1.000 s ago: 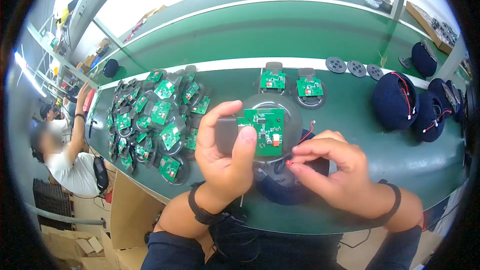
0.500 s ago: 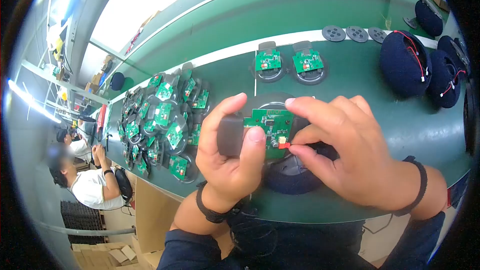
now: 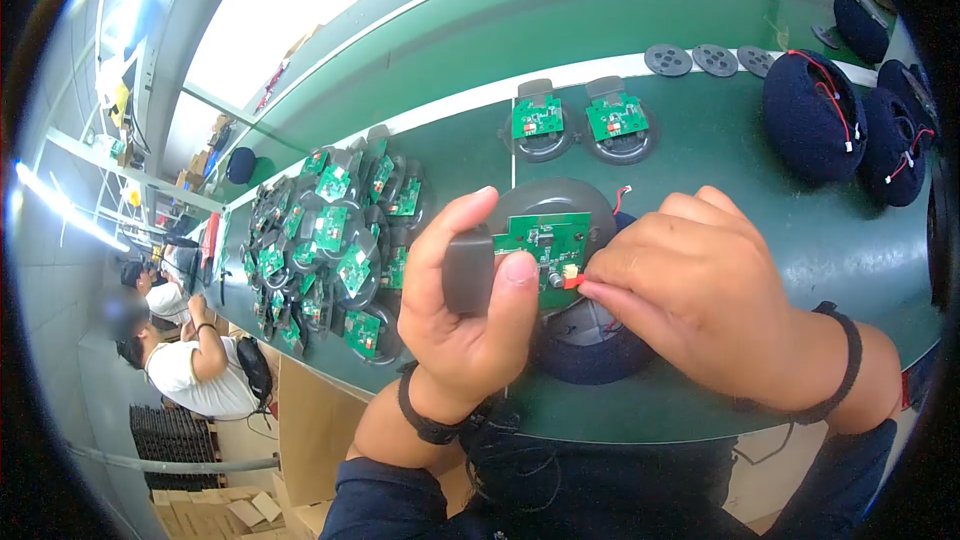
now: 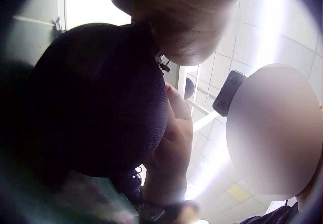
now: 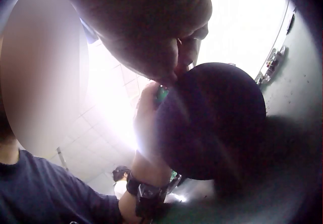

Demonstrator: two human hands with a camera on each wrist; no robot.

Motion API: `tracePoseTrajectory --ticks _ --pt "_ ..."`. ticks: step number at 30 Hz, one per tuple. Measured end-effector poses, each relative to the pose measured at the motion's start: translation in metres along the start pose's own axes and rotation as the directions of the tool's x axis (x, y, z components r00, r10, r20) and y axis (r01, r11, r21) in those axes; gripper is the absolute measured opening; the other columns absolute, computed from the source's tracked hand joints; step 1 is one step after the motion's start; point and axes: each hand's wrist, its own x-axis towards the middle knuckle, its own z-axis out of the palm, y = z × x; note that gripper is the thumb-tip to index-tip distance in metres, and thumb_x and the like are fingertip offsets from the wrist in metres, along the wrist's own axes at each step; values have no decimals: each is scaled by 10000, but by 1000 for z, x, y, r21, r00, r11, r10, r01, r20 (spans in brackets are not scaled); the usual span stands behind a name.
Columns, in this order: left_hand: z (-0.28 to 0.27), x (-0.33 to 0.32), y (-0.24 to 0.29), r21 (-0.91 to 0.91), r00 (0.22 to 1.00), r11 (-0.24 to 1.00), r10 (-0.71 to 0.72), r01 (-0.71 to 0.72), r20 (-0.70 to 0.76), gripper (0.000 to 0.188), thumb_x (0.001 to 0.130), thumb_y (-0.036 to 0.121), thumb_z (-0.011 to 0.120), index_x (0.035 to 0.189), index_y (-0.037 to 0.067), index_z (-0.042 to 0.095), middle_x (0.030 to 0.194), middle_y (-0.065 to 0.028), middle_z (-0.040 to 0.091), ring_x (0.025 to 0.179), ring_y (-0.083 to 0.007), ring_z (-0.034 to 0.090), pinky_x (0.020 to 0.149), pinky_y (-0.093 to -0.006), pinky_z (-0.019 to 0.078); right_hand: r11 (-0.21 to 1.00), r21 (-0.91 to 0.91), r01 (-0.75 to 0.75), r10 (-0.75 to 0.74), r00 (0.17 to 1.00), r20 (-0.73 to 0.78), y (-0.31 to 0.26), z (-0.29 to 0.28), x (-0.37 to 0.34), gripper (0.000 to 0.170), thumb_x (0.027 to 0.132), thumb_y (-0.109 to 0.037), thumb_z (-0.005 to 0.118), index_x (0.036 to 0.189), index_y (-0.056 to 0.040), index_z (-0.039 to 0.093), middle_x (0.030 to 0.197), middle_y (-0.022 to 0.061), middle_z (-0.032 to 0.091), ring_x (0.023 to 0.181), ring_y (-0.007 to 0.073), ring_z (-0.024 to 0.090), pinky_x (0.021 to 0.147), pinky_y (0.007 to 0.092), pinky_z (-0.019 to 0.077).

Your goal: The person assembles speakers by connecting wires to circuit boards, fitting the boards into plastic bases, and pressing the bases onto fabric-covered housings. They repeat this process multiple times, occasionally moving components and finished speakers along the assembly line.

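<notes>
My left hand [image 3: 465,340] grips a dark plastic base [image 3: 467,272] that carries a green circuit board [image 3: 525,233], its thumb across the board's left edge. With thumb and forefinger, my right hand [image 3: 700,305] pinches a small red plug [image 3: 573,282] right at the pale socket on the board's lower right. Beneath both hands lies a round navy fabric shell [image 3: 590,360], its inside partly visible. In the left wrist view the shell [image 4: 101,103] hides much of the hands; the right wrist view shows the shell [image 5: 217,123] close below the right fingers.
Many similar bases with boards [image 3: 330,228] are heaped on the green table at left. Two more bases [image 3: 618,120] stand behind the hands. Grey perforated discs [image 3: 668,60] line the back edge. Navy shells with red wires [image 3: 815,120] sit at right. Another person [image 3: 195,365] is at far left.
The right hand has brought the red plug from beside the board up to the socket. Over the last half second both hands have barely moved; the right fingers have closed in tighter.
</notes>
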Motion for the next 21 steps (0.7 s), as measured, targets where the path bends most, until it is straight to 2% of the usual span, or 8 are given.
tracePoseTrajectory --ticks 4,6,10,12,15,16,19,21 --pt "-1 0 -1 43 1000 999 14 -14 2 466 934 157 674 1318 -61 525 1077 -105 659 893 -119 616 823 -253 498 1000 -8 15 -15 1000 0 -2 -2 0 155 771 -132 793 911 -108 731 860 12 679 738 217 580 665 357 383" --pt "-2 4 -9 111 961 956 262 -270 84 479 911 7 685 1343 -84 499 1076 -113 654 773 -77 608 662 -202 488 1000 -27 14 -13 999 39 -3 -5 0 166 776 -120 785 930 -103 727 886 20 680 742 221 582 663 359 381" --pt "-2 2 -6 132 967 959 244 -251 69 487 912 8 685 1347 -90 489 1072 -121 660 778 -83 616 661 -206 492 1000 -22 1 0 1000 31 -4 -4 0 172 783 -124 784 943 -102 724 895 24 678 751 227 587 672 361 387" --pt "-1 2 -8 63 980 978 197 -197 4 482 917 12 678 1348 -89 487 1053 -119 668 783 -87 620 669 -208 495 995 95 -10 11 1000 -5 -1 2 0 163 793 -105 779 946 -93 723 891 28 681 767 227 597 686 354 392" --pt "-5 5 -12 31 979 979 202 -202 16 469 927 25 669 1345 -88 488 1022 -103 669 774 -81 612 673 -210 493 964 265 -32 48 997 -54 2 7 0 150 807 -66 761 951 -75 719 877 41 682 752 240 607 696 363 420" --pt "-5 5 -11 31 979 979 202 -203 15 469 927 25 669 1345 -88 488 1022 -103 669 774 -81 612 673 -210 493 964 265 -31 46 997 -54 3 9 1 150 807 -66 761 951 -75 719 877 41 682 752 240 607 696 363 420" --pt "-3 4 -9 -7 990 990 138 -138 11 456 932 36 665 1340 -82 498 1017 -96 665 774 -74 604 681 -209 488 950 312 4 30 994 -104 5 10 2 133 810 -32 752 937 -47 716 864 62 683 719 250 612 658 361 449" --pt "-1 4 -7 30 992 992 123 -124 22 452 933 43 667 1339 -74 507 1014 -90 660 777 -71 600 686 -213 489 929 362 -80 114 991 -73 3 9 2 114 813 -26 758 918 -23 713 837 88 673 701 257 616 611 346 466"
